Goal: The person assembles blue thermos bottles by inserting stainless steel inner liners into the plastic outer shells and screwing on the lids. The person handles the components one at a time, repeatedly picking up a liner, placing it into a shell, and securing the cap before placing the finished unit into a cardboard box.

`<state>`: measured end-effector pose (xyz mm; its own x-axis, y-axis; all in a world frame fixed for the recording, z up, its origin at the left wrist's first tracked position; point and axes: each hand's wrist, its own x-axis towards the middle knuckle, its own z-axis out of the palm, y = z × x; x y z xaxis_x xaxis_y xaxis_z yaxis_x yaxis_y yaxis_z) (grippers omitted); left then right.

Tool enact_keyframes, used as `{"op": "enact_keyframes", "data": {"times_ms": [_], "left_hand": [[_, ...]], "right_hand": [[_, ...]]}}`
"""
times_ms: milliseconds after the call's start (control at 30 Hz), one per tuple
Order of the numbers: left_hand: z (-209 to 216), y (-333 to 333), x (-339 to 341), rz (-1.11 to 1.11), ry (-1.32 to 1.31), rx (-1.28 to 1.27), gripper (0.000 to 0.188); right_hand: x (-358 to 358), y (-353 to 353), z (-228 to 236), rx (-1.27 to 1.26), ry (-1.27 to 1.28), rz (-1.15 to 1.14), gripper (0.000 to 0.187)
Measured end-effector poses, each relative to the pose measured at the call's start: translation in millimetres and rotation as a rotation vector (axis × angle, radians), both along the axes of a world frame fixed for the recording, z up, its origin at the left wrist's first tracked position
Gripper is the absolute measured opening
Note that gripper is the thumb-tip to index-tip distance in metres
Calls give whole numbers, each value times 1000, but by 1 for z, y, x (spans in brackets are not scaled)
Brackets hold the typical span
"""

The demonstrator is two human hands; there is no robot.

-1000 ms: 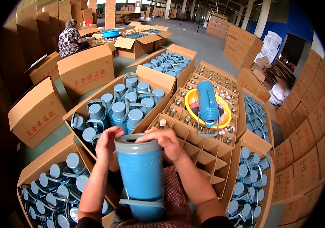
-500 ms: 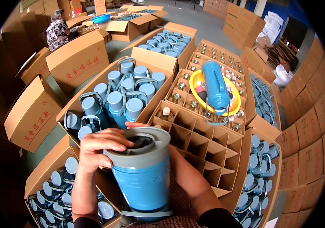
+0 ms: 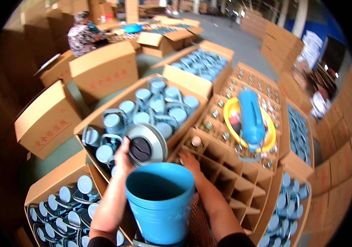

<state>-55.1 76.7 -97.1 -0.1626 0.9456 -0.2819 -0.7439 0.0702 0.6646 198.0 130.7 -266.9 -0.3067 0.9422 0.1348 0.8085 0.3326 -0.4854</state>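
A head-worn fisheye looks down and forward, close in.

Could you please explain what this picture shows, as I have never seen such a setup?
There is no robot: these are a person's bare hands, seen from a fisheye camera on the head, which bends straight edges. The left hand holds a grey lid with a black centre. The right hand is at a divided carton, near a pale-capped bottle; its grip is unclear. An open blue flask body is between the forearms. Farther off, a blue flask lies across a yellow basin.
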Motion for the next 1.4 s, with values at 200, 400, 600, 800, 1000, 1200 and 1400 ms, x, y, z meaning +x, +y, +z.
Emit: {"op": "enact_keyframes", "data": {"times_ms": [200, 400, 600, 800, 1000, 1200, 1400], "left_hand": [[-102, -25, 14, -133, 1035, -157, 50], [-63, -44, 77, -363, -73, 133, 51], [54, 9, 90, -316, -493, 326, 57], [106, 14, 71, -609, -456, 501, 54], [108, -40, 66, -588, -163, 954, 28], [89, -47, 59, -494, -14, 912, 36], [95, -40, 41, -258, -174, 267, 45]], "right_hand": [[3, -3, 66, 155, 51, 22, 54], [4, -26, 288, 428, 325, 305, 62], [-13, -75, 371, 475, 206, 898, 53], [29, -36, 357, 273, 1112, 414, 64], [24, -44, 325, -185, 1427, 599, 60], [35, -62, 292, -642, 1223, 810, 57], [26, -76, 321, -563, 549, 824, 40]]}}
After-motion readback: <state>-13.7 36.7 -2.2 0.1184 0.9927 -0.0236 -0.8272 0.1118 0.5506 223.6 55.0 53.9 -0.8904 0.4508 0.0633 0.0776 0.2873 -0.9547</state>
